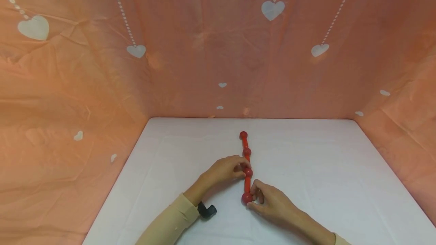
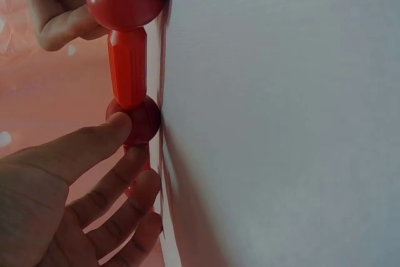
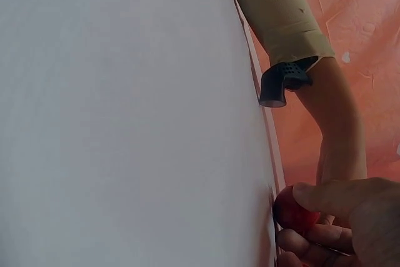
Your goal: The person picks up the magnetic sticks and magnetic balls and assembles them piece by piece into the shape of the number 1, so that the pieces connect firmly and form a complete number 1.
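Observation:
A line of several red balls joined by orange-red rods [image 1: 247, 185] lies on the white table, running away from me. My left hand [image 1: 229, 168] pinches a middle ball [image 1: 249, 172] between thumb and fingers; the left wrist view shows the thumb [image 2: 119, 126] on that ball. At the near end, my right hand [image 1: 272, 201] holds the largest-looking ball [image 1: 246, 199] by its right side. In the right wrist view its thumb [image 3: 312, 196] presses on this ball [image 3: 289, 212]. Farther off are another ball [image 1: 247, 152] and the far end ball [image 1: 243, 134], untouched.
The white table [image 1: 323, 162] spreads around both hands. Orange cloth [image 1: 204, 59] with pale hearts hangs behind it and at both sides. A black wrist camera piece [image 1: 207, 211] sticks out beside the left sleeve [image 1: 173, 218].

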Demonstrator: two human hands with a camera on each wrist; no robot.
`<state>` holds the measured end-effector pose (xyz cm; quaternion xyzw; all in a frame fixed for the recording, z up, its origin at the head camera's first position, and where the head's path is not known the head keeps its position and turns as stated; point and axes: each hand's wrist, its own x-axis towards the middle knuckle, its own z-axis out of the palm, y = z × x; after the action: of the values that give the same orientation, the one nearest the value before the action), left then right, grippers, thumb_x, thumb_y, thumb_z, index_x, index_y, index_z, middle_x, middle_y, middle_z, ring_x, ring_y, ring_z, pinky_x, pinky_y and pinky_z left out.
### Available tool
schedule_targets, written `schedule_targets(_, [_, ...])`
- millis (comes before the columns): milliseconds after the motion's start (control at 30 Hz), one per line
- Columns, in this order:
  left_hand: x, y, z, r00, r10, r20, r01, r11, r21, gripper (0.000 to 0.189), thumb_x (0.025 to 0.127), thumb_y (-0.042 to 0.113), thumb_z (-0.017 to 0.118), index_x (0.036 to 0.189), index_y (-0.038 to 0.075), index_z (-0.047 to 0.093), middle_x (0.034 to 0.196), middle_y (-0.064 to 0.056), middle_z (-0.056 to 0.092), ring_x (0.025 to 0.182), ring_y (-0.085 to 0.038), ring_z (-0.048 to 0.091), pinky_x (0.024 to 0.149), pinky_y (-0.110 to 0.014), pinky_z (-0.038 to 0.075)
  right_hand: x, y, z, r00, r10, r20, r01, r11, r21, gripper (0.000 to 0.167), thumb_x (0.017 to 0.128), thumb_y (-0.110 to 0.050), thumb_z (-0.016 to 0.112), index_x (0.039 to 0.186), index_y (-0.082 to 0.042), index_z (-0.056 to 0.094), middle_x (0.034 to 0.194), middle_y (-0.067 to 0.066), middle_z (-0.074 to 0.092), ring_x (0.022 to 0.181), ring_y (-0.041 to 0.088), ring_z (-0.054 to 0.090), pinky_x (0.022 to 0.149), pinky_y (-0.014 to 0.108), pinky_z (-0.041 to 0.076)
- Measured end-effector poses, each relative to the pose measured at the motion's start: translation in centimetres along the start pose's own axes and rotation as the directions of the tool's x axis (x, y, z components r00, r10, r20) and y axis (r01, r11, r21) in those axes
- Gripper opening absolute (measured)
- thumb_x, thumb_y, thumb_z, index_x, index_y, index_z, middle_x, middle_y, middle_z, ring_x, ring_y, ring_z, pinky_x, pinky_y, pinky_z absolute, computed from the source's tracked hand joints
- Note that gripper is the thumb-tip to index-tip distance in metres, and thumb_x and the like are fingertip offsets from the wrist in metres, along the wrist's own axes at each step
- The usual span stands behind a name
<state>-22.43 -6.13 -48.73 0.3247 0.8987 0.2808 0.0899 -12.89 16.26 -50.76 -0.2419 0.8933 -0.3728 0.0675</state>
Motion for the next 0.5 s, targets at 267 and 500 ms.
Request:
schedule_targets(267, [-0.01, -0.09, 0.02, 1.000, -0.010, 0.001, 0.010, 1.000, -0.004, 0.029, 0.097, 0.020, 0.083, 0.123, 0.027, 0.074, 0.108, 0.009, 0.072, 0.093, -0.008, 0.060, 0.085, -0.023, 0.052, -0.08, 0.29, -0.16, 1.000, -0.012, -0.005, 0.012, 1.000, -0.018, 0.031, 0.090, -0.028, 0.089, 0.106, -0.027, 0.062, 0.082, -0.014, 0.057, 0.073, 0.001, 0.049, 0.062, 0.024, 0.043])
schedule_targets(500, [-0.01, -0.04, 0.06, 0.999, -0.038, 0.000, 0.038, 0.999, -0.005, 0.030, 0.097, 0.020, 0.083, 0.125, 0.028, 0.073, 0.107, 0.009, 0.072, 0.092, -0.006, 0.060, 0.085, -0.023, 0.052, 0.09, 0.69, -0.41, 1.000, 0.014, 0.022, -0.013, 0.999, -0.030, 0.030, 0.090, -0.028, 0.088, 0.105, -0.030, 0.062, 0.084, -0.018, 0.060, 0.075, 0.003, 0.053, 0.065, 0.025, 0.046])
